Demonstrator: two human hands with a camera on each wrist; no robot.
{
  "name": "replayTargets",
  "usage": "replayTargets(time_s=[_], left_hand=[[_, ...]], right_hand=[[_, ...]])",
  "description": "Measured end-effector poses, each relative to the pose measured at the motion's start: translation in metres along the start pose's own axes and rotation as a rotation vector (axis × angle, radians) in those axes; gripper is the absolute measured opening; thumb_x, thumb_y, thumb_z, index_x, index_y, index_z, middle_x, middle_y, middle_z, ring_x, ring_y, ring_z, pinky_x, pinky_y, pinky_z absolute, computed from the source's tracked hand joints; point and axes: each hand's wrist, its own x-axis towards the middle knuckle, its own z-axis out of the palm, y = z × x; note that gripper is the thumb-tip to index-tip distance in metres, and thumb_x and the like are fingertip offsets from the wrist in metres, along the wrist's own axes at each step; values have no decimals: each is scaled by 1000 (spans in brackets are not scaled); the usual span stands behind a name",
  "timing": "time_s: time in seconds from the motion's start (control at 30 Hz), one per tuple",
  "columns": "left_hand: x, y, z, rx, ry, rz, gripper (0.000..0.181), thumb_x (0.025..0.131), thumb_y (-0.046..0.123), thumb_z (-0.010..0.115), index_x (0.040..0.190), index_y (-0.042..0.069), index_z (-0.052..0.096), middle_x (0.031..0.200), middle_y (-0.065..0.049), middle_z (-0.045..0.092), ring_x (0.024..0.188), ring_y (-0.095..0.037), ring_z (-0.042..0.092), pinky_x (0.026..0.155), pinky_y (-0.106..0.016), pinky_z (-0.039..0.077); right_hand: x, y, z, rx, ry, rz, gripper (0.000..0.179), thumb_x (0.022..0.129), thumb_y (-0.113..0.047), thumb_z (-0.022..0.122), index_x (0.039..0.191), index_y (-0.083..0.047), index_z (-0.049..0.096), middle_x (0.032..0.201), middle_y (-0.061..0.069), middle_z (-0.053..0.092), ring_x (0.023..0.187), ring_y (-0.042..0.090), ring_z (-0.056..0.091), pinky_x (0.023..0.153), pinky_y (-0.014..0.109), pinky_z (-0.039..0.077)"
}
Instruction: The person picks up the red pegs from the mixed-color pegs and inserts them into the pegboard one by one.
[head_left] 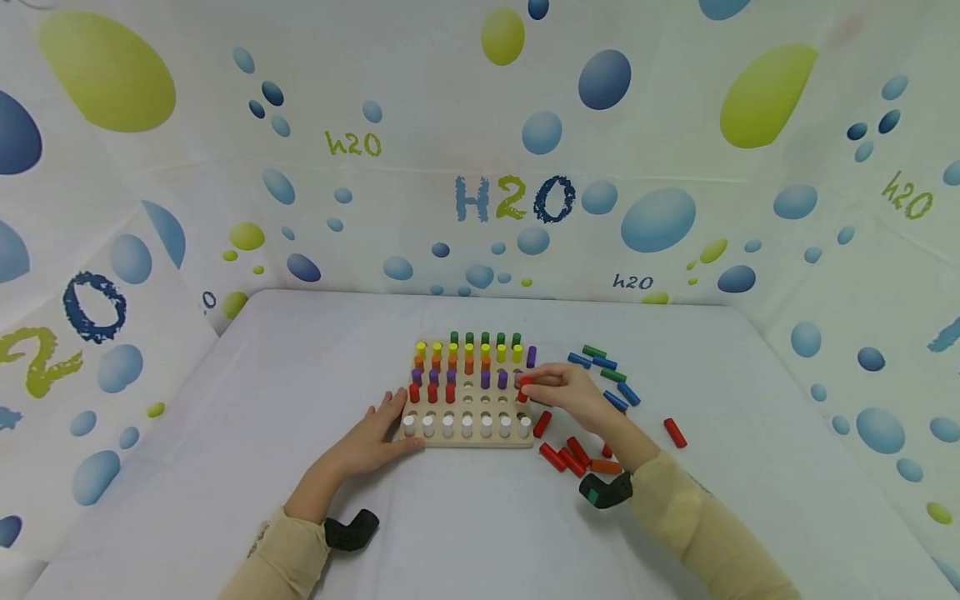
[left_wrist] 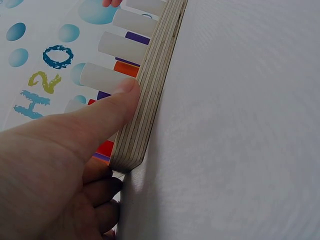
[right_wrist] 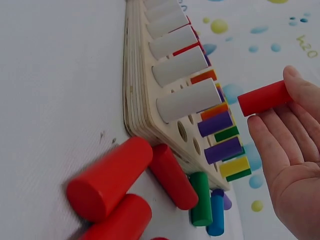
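Note:
A light wooden pegboard [head_left: 480,444] lies on the table with rows of coloured pegs upright in its holes. White pegs [head_left: 467,426] line the front row; behind them three red pegs [head_left: 432,392] stand at the left, with bare holes to their right. My left hand [head_left: 363,443] holds the board's front left corner, thumb [left_wrist: 117,107] at the front edge and the other fingers along the side. Between thumb and fingertips my right hand [head_left: 572,393] pinches a red peg [right_wrist: 265,98], raised over the right end of the red row.
Loose red pegs [head_left: 552,457] and an orange peg [head_left: 606,467] lie right of the board, around the right forearm. Farther back are loose blue pegs [head_left: 628,393] and green pegs [head_left: 595,351]. One red peg [head_left: 675,432] lies apart at the far right.

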Motion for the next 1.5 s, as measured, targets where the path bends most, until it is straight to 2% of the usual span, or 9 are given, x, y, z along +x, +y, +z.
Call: replayTargets(time_s=[0.43,0.63,0.83,1.2,1.5], left_hand=[[0,1,-1,6,-6,4,94,81,49,62,144,-4,15,150,-18,14,138,-33,4,110,-51,2],[0,1,-1,1,-10,4,94,82,49,62,144,-4,15,149,-19,14,138,-34,4,110,-51,2],[-1,2,-2,-7,-5,5,94,81,48,63,143,-4,16,149,-19,15,138,-34,4,109,-51,2],[-1,4,-3,-4,-6,2,93,82,47,63,143,-4,16,149,-19,14,138,-34,4,109,-51,2],[-2,4,-3,-18,-10,4,92,82,45,64,143,-5,16,149,-20,14,138,-35,3,109,-51,2]], right_hand=[[9,-9,15,62,-14,-1,35,86,-18,65,117,-3,61,115,12,63,101,21,60,91,37,47],[11,-12,19,44,4,25,34,84,-21,67,114,-7,63,109,8,65,100,20,61,90,36,47],[16,-12,22,37,-9,7,39,84,-24,68,117,-4,61,107,8,66,98,20,61,89,38,48],[26,-17,33,9,12,16,32,82,-25,70,110,-9,66,102,5,68,97,17,61,89,35,47],[30,-25,43,17,-10,-26,30,83,-21,68,109,-6,66,102,6,68,96,17,62,86,31,49]])
